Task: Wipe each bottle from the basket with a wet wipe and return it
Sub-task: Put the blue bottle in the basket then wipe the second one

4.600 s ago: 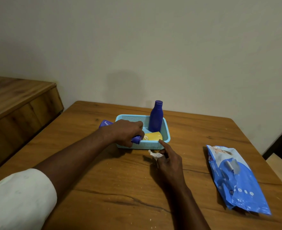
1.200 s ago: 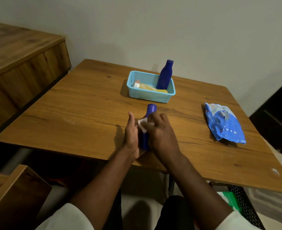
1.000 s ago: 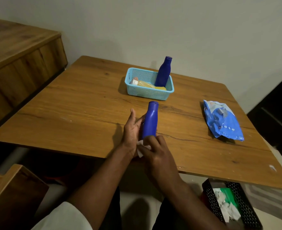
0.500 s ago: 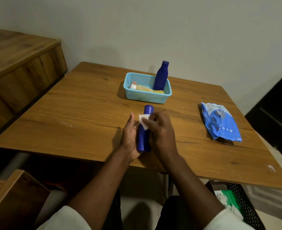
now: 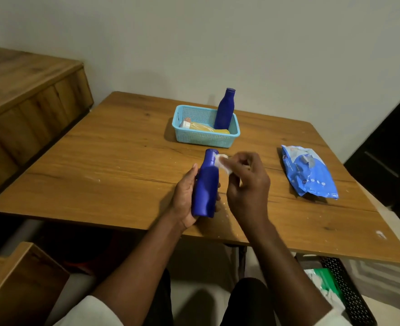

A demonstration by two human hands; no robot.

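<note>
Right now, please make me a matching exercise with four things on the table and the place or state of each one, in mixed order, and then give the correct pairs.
Things:
1. blue bottle in the left hand
2. second blue bottle
3. yellow bottle
4. wet wipe pack

Places or states:
A. lies on its side in the light blue basket
B. lies flat on the wooden table, right of the basket
C. stands upright in the basket
D. held above the table, with the white wipe at its cap

Pairs: 1-D, 2-C, 3-A, 4-B
</note>
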